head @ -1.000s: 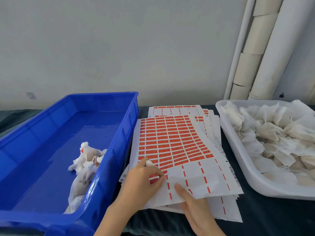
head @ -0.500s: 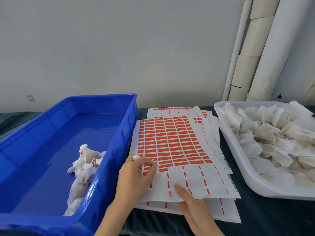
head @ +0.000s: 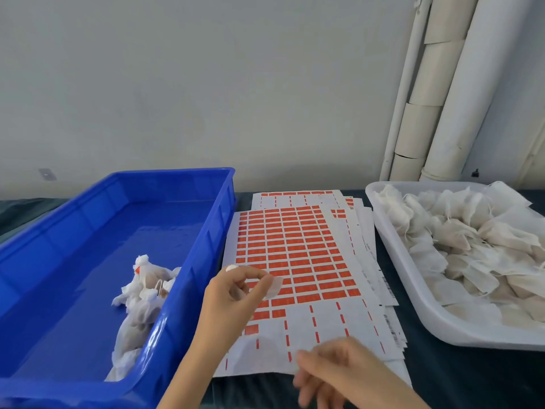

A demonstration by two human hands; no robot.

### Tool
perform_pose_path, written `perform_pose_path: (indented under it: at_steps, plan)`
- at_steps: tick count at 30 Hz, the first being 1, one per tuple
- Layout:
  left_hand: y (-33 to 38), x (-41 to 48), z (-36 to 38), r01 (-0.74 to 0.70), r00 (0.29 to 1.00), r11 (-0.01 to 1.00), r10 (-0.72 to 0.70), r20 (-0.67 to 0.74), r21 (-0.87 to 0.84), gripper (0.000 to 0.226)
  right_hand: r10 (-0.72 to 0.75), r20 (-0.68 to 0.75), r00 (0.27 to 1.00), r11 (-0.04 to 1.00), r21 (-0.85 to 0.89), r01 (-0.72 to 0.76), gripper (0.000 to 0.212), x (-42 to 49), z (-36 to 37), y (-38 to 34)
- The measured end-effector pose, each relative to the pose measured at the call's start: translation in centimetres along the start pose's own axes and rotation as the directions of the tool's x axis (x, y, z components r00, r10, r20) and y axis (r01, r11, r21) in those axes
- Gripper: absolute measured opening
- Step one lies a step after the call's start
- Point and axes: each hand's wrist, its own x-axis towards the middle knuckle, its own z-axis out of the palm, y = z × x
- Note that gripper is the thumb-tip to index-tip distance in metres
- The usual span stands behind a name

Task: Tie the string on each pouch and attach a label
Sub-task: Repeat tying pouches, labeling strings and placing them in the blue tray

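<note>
Left hand [head: 236, 293], centre frame: fingers [head: 253, 274] pinch one peeled label [head: 274, 286] above the label sheets [head: 295, 246]. Right hand [head: 342, 376], lower centre, blurred: fingers relaxed, holding nothing, over the sheets' near edge. Blue bin [head: 206, 246], left: small pouch cluster [head: 141, 293]. White tray [head: 413, 290], right: pouch heap [head: 472, 246]. Dark counter [head: 442, 379].

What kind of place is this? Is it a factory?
Probably a small packing workshop. Sheets of orange labels lie between a white tray heaped with cloth pouches and a blue bin holding a few more pouches; the left hand pinches a peeled label.
</note>
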Motion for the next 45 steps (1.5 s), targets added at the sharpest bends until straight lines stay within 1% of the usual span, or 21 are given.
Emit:
perform_pose_path:
  at_steps: [1, 2, 3, 4, 5, 7, 10, 13, 15, 17, 19, 21, 24, 28, 31, 33, 35, 37, 39, 41, 45]
  plan:
    - [0.4, -0.1, 0.1, -0.003, 1.0, 1.0, 0.004, 0.019, -0.024, 0.012, -0.127, -0.132, 0.983, 0.992, -0.026, 0.124, 0.024, -0.2, -0.3, -0.2]
    - [0.8, -0.3, 0.2, -0.008, 0.999, 0.999, 0.01, 0.036, -0.046, 0.012, -0.238, -0.284, 0.929, 0.971, -0.07, 0.228, 0.014, -0.3, -0.6, -0.4]
    - [1.2, -0.5, 0.3, -0.015, 0.998, 0.998, 0.019, 0.052, -0.066, 0.012, -0.329, -0.412, 0.85, 0.944, -0.122, 0.306, 0.013, -0.2, -0.9, -0.6]
    - [1.7, -0.7, 0.5, -0.021, 0.998, 0.996, 0.027, 0.065, -0.086, 0.012, -0.39, -0.485, 0.783, 0.919, -0.161, 0.359, 0.017, -0.1, -1.1, -1.1]
    - [2.1, -0.8, 0.7, -0.024, 0.996, 0.994, 0.033, 0.08, -0.107, 0.011, -0.427, -0.512, 0.745, 0.902, -0.186, 0.389, 0.022, 0.2, -1.2, -1.5]
    - [2.7, -1.0, 1.1, -0.02, 0.992, 0.989, 0.038, 0.119, -0.149, 0.012, -0.456, -0.529, 0.716, 0.888, -0.215, 0.407, 0.031, 0.7, -1.3, -2.3]
    - [3.2, -1.3, 1.4, -0.009, 0.984, 0.982, 0.042, 0.171, -0.187, 0.017, -0.473, -0.536, 0.699, 0.879, -0.239, 0.412, 0.027, 1.2, -1.7, -2.7]
    - [3.4, -1.7, 1.3, 0.007, 0.973, 0.98, 0.04, 0.229, -0.198, 0.018, -0.488, -0.511, 0.708, 0.873, -0.267, 0.409, 0.02, 1.1, -2.2, -2.5]
    - [3.5, -2.0, 1.1, 0.016, 0.96, 0.976, 0.046, 0.275, -0.218, 0.028, -0.492, -0.501, 0.712, 0.87, -0.284, 0.402, 0.013, 0.9, -2.5, -2.3]
    - [3.4, -2.2, 0.7, 0.057, 0.942, 0.962, 0.037, 0.334, -0.268, 0.037, -0.5, -0.513, 0.698, 0.866, -0.288, 0.409, 0.017, 0.7, -3.0, -2.1]
    - [3.5, -2.3, 0.3, 0.105, 0.923, 0.941, 0.028, 0.384, -0.322, 0.04, -0.511, -0.495, 0.703, 0.857, -0.232, 0.459, 0.024, 0.5, -3.6, -2.1]
    - [3.6, -2.4, -0.1, 0.154, 0.91, 0.917, 0.013, 0.414, -0.367, 0.038, -0.531, -0.42, 0.736, 0.844, -0.187, 0.502, 0.026, 0.4, -4.0, -2.2]
    - [3.7, -2.5, -0.2, 0.197, 0.891, 0.883, 0.02, 0.453, -0.425, 0.035, -0.583, -0.264, 0.768, 0.811, -0.237, 0.534, 0.021, 0.4, -4.0, -2.3]
    - [3.5, -2.4, -0.2, 0.197, 0.877, 0.897, 0.019, 0.479, -0.397, 0.035, -0.612, -0.128, 0.781, 0.776, -0.291, 0.56, 0.02, 0.5, -3.7, -2.6]
    - [3.4, -2.2, -0.3, 0.227, 0.871, 0.892, -0.006, 0.492, -0.392, 0.036, -0.586, -0.017, 0.81, 0.786, -0.256, 0.563, 0.017, 0.7, -3.6, -2.7]
    - [3.4, -2.3, -0.4, 0.202, 0.872, 0.906, 0.007, 0.489, -0.373, 0.036, -0.579, 0.005, 0.815, 0.798, -0.198, 0.569, 0.017, 0.7, -3.5, -2.6]
    - [3.4, -2.5, -0.6, 0.172, 0.881, 0.921, 0.015, 0.472, -0.35, 0.035, -0.565, -0.022, 0.825, 0.819, -0.128, 0.559, 0.016, 0.6, -3.5, -2.6]
    - [3.5, -2.5, -0.8, 0.156, 0.898, 0.934, 0.0, 0.439, -0.32, 0.031, -0.529, -0.027, 0.848, 0.848, -0.062, 0.527, 0.019, 0.2, -3.9, -2.7]
    - [3.5, -2.6, -0.9, 0.08, 0.918, 0.962, 0.03, 0.394, -0.259, 0.022, -0.5, -0.024, 0.866, 0.866, -0.005, 0.5, 0.024, 0.0, -4.5, -2.6]
    - [3.4, -2.7, -0.8, -0.003, 0.928, 0.978, 0.08, 0.364, -0.207, 0.014, -0.497, -0.021, 0.868, 0.864, 0.077, 0.497, 0.027, -0.1, -5.0, -2.6]
    - [3.5, -2.8, -0.3, -0.09, 0.954, 0.987, 0.124, 0.274, -0.132, 0.011, -0.499, 0.026, 0.866, 0.849, 0.217, 0.482, 0.025, -0.3, -5.3, -2.7]
